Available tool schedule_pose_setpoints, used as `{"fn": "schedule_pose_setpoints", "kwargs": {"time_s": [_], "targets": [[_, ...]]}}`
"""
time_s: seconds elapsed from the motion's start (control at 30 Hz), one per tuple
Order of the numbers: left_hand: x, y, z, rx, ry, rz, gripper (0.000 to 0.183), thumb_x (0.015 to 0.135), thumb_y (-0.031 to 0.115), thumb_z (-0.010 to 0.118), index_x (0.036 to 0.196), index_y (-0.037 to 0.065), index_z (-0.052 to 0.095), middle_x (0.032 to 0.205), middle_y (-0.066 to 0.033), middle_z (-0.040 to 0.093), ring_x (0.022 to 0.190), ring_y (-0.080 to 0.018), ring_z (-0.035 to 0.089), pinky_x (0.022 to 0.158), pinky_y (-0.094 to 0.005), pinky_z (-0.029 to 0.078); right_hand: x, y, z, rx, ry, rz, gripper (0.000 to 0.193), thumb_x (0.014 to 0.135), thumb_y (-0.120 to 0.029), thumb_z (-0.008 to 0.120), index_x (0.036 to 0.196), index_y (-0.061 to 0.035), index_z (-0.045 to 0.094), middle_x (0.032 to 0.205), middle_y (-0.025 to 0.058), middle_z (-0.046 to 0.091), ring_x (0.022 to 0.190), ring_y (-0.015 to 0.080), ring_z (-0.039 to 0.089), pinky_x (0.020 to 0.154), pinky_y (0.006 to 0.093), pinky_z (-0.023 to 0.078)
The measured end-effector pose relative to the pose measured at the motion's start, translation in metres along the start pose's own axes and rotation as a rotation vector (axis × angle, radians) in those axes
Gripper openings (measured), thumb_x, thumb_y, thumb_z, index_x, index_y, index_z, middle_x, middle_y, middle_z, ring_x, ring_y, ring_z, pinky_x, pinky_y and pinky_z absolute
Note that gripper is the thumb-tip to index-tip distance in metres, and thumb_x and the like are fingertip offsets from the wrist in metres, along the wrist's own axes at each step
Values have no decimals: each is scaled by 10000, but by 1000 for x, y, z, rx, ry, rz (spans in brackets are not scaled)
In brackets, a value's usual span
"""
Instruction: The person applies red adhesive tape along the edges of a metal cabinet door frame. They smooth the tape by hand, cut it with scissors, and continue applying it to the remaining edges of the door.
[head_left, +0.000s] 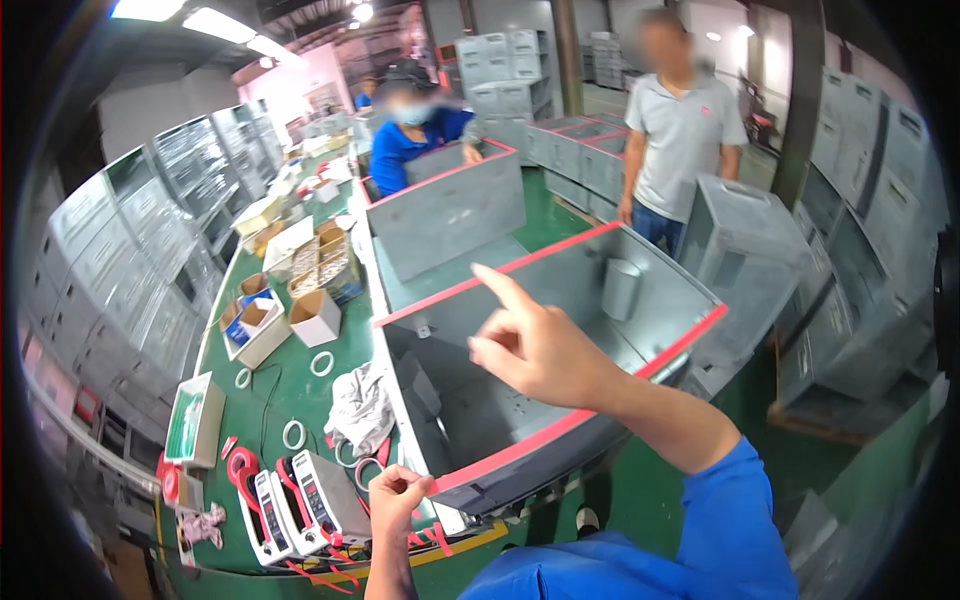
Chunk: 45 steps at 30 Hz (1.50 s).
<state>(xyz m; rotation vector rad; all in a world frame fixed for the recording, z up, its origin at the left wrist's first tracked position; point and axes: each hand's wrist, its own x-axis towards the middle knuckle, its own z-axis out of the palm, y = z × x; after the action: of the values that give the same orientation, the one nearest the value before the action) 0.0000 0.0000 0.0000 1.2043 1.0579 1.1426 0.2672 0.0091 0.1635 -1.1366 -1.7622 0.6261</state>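
A grey metal cabinet box (540,450) lies in front of me with its open side up and red tape (560,437) along its rim. My left hand (398,497) is closed in a pinch at the near left corner, on the end of the red tape. Above the box's opening is my right hand (540,345), index finger stretched out and thumb apart, the other fingers curled. Nothing shows in that hand. Inside the box, a pale rounded part (622,290) sits against the far right wall.
On the green bench (270,400) at left stand tape dispensers (300,500), a white cloth (360,408), tape rings and small-parts boxes (315,318). A person in blue (410,150) stands at another taped box (450,215). Another person in grey (680,120) stands near stacked cabinets (745,260).
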Motion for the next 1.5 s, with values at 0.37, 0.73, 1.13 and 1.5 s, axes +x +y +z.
{"fn": "schedule_pose_setpoints", "kwargs": {"time_s": [0.37,0.73,1.13,1.5], "targets": [[-3,8,-2,-35,-21,-75,139,721,-13,724,667,23,601,623,2,593,569,-43,515,553,-191,397,-83,40,35,-31,-217,126,511,868,-171,591,1327,-43,407,784,88,655,633,198,626,619,303,502],[-1,2,-3,-57,-22,-61,130,731,-25,708,676,26,602,634,4,601,555,-30,500,522,-182,366,-122,53,57,0,-50,40,298,856,-102,616,1147,-45,589,814,67,630,661,161,598,615,273,506],[-1,0,-6,-60,-4,-52,160,713,-59,698,671,37,577,636,-16,613,550,-40,519,512,-187,384,-130,56,58,-46,38,-25,264,838,-22,618,1101,-9,622,823,56,619,648,109,565,610,235,488],[1,7,-3,50,16,-2,186,706,-67,692,648,42,553,571,48,500,515,-19,428,483,-187,311,-139,62,67,-39,56,-49,259,832,-19,620,1091,-14,629,812,58,619,676,126,593,625,253,500]]}}
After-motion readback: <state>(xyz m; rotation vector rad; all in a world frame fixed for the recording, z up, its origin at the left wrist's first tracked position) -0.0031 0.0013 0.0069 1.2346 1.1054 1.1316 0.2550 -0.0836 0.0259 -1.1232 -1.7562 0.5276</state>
